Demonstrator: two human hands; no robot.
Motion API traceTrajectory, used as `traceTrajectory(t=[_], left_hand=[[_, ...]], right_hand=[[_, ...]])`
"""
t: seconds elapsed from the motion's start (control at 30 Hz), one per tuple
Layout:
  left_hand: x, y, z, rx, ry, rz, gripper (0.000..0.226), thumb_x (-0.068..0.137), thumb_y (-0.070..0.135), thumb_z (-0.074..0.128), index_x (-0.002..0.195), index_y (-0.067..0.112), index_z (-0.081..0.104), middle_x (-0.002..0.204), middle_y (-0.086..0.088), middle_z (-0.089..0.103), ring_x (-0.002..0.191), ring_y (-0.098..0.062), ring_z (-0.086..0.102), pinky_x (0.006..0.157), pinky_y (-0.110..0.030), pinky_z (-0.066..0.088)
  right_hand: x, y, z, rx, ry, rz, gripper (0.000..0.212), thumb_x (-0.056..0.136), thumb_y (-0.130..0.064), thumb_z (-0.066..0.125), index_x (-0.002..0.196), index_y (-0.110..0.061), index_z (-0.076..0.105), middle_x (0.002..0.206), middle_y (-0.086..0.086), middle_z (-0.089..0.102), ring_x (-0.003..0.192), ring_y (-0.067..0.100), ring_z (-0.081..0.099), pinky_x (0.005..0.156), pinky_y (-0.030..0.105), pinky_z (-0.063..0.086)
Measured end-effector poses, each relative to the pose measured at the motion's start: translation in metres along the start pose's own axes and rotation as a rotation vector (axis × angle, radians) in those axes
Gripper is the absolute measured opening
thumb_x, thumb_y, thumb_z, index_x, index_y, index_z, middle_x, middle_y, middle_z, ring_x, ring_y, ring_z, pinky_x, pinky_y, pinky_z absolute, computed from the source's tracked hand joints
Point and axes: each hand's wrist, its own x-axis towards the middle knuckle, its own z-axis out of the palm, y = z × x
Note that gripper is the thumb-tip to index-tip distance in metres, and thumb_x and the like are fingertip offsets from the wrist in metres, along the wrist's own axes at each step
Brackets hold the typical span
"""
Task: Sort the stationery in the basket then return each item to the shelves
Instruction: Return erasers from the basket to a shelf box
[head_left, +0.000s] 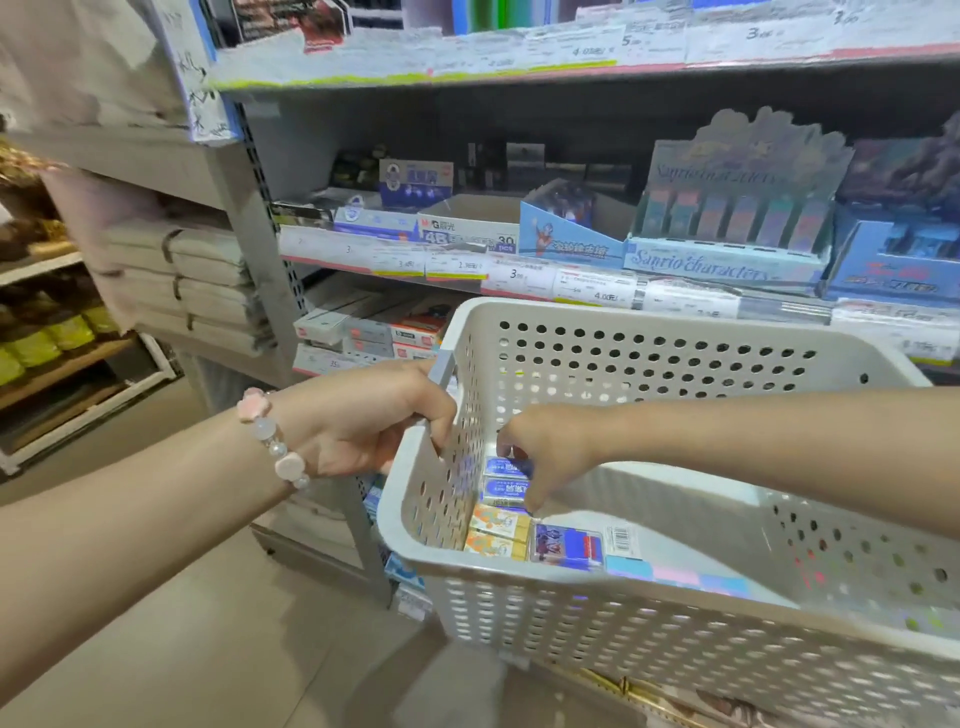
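Note:
A white perforated basket (675, 618) is held up in front of the shelves. My left hand (363, 421) grips its left rim, fingers curled over the edge. My right hand (545, 452) reaches down inside and pinches two small blue-and-white erasers (506, 480) lying against the left wall. Below them lie two orange-patterned erasers (496, 532), a purple and blue pack (566, 545), a barcode label and pastel sticky notes (675, 574).
The middle shelf (519, 273) behind the basket carries eraser display boxes, a brown M&G carton (467, 228), a blue cartoon box (569, 236) and a Sanrio display (727, 228). Price tags line the shelf edges. Stacked paper packs sit at left (208, 280). Tiled floor lies below.

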Motion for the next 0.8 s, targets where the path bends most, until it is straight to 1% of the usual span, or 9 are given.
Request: traceTrajectory(t=[0.1,0.17,0.23,0.3,0.47,0.6,0.67,0.7,0.8], left_hand=[[-0.013,-0.016,-0.041,0.021,0.034,-0.012,0.052,0.049,-0.002,0.047,0.095,0.013,0.066,0.083,-0.015,0.064,0.079,-0.031,0.052,0.078,-0.039,0.04],[-0.02,-0.026,-0.067,0.046,0.016,-0.013,0.056,0.049,-0.001,0.048,0.101,0.01,0.066,0.087,-0.018,0.061,0.084,-0.032,0.048,0.078,-0.041,0.036],[-0.026,-0.034,-0.091,0.052,0.003,-0.012,0.054,0.05,-0.002,0.047,0.099,0.011,0.067,0.086,-0.015,0.065,0.084,-0.032,0.052,0.078,-0.041,0.043],[-0.031,-0.041,-0.112,0.035,0.007,-0.008,0.052,0.051,-0.002,0.047,0.095,0.015,0.068,0.087,-0.014,0.066,0.083,-0.03,0.058,0.077,-0.041,0.053],[-0.034,-0.051,-0.152,0.012,-0.012,-0.009,0.05,0.05,-0.002,0.048,0.091,0.018,0.069,0.087,-0.015,0.067,0.081,-0.029,0.062,0.072,-0.039,0.056],[-0.021,-0.056,-0.175,0.011,-0.012,-0.026,0.057,0.05,-0.002,0.049,0.102,0.013,0.068,0.093,-0.016,0.067,0.086,-0.03,0.062,0.084,-0.044,0.051],[-0.012,-0.057,-0.186,0.005,-0.001,-0.039,0.061,0.049,-0.002,0.05,0.108,0.009,0.065,0.098,-0.019,0.065,0.09,-0.033,0.058,0.088,-0.047,0.049],[-0.007,-0.057,-0.191,-0.001,0.003,-0.039,0.063,0.049,-0.002,0.05,0.109,0.007,0.064,0.099,-0.02,0.063,0.091,-0.033,0.057,0.086,-0.047,0.05],[0.008,-0.052,-0.205,-0.03,0.021,-0.026,0.059,0.047,-0.002,0.05,0.104,0.01,0.062,0.096,-0.02,0.055,0.084,-0.032,0.053,0.065,-0.033,0.048]], right_hand=[[0.027,-0.035,-0.007,-0.063,0.057,-0.023,0.037,0.068,-0.034,0.076,0.089,-0.006,0.066,0.078,0.005,0.063,0.067,0.022,0.052,0.051,0.025,0.036],[0.043,-0.058,-0.013,-0.108,0.084,-0.043,0.036,0.068,-0.036,0.076,0.084,-0.007,0.064,0.069,0.001,0.057,0.063,0.022,0.05,0.047,0.024,0.033],[0.059,-0.079,-0.019,-0.121,0.092,-0.053,0.034,0.068,-0.038,0.075,0.082,-0.009,0.063,0.062,-0.002,0.051,0.061,0.021,0.048,0.047,0.024,0.033],[0.073,-0.097,-0.025,-0.124,0.093,-0.053,0.034,0.067,-0.038,0.074,0.081,-0.009,0.064,0.062,-0.002,0.05,0.059,0.02,0.047,0.047,0.024,0.033],[0.099,-0.124,-0.038,-0.169,0.095,-0.027,0.037,0.066,-0.037,0.072,0.083,-0.005,0.068,0.069,0.003,0.056,0.056,0.021,0.047,0.042,0.018,0.03],[0.118,-0.125,-0.054,-0.204,0.129,-0.053,0.047,0.064,-0.049,0.074,0.084,-0.007,0.067,0.073,0.004,0.064,0.064,0.023,0.058,0.049,0.024,0.041],[0.124,-0.12,-0.066,-0.208,0.165,-0.058,0.045,0.064,-0.05,0.073,0.081,-0.009,0.066,0.071,0.003,0.064,0.064,0.023,0.059,0.053,0.026,0.043],[0.128,-0.118,-0.072,-0.204,0.179,-0.058,0.043,0.066,-0.049,0.072,0.08,-0.009,0.066,0.069,0.002,0.062,0.062,0.023,0.057,0.051,0.025,0.041],[0.139,-0.106,-0.094,-0.186,0.226,-0.067,0.04,0.067,-0.048,0.07,0.074,-0.009,0.064,0.062,0.001,0.055,0.055,0.021,0.048,0.047,0.023,0.033]])
